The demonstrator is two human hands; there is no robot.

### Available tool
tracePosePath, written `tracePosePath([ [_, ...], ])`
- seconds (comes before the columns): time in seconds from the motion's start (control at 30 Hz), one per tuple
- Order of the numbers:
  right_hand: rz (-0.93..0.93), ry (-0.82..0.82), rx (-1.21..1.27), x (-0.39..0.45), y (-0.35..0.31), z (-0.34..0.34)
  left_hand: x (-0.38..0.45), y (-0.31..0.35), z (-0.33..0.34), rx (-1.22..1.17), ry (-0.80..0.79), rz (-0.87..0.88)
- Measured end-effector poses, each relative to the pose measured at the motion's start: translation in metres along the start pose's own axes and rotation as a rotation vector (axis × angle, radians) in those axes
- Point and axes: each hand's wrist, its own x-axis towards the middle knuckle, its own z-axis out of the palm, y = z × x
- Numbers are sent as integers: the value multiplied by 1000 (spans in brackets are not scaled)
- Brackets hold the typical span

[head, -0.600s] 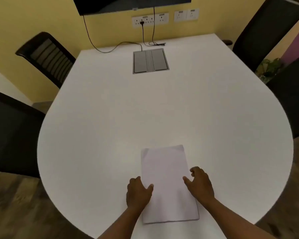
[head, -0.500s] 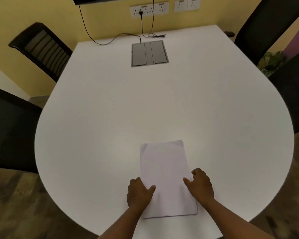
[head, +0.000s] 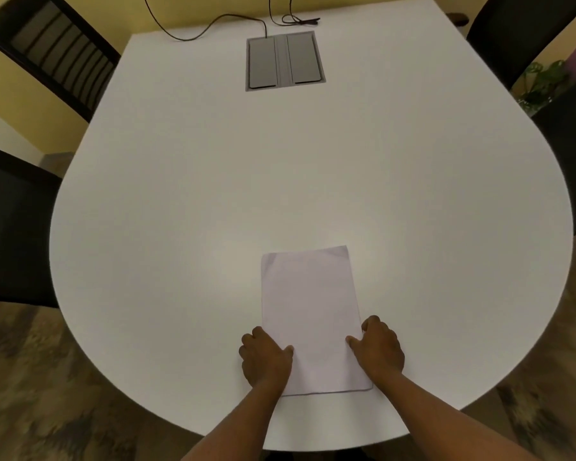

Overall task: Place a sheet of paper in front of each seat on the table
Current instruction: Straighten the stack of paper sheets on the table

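The left hand [head: 266,359] lies knuckles-up on the left edge of the paper stack [head: 311,319], fingers loosely curled and the thumb laid over the sheet; whether any finger is tucked under the edge cannot be told. The right hand [head: 378,352] mirrors it on the stack's right edge, fingers bent down along the side and the thumb pointing inward across the paper. Neither hand has the paper lifted: both press or rest on it, palms down, with the stack flat between them.

The stack (it may be one sheet or several, the edges do not settle it) lies lengthwise on the white table [head: 187,201], close to the table's near rim, its far left corner slightly curled or creased. Its near edge stops just short of the rim, where both forearms cross over.

Well beyond the paper, toward the table's far edge, a grey cable hatch [head: 285,61] is set flush into the top. Black cables [head: 213,24] trail over the far edge beside the hatch. A slatted dark chair [head: 57,54] stands off the table's far left corner, another dark chair [head: 10,227] at its left side, and a black chair [head: 526,31] at the far right corner, with a leafy plant [head: 539,84] just past it.
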Motion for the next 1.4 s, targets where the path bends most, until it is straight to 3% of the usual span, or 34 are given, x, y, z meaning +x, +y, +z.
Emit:
tracePosePath([
  [0.67,-104,59,-152,-11,-8,-1,-13,1,14,225,262,84],
  [0.93,-23,-21,47,1,4,-2,-13,7,5,-127,262,-4],
  [1.17,-5,-91,219,7,15,-8,-14,6,-3,-186,285,-27],
  [1.4,-8,-136,292,7,16,-17,-35,11,-11,-341,461,25],
])
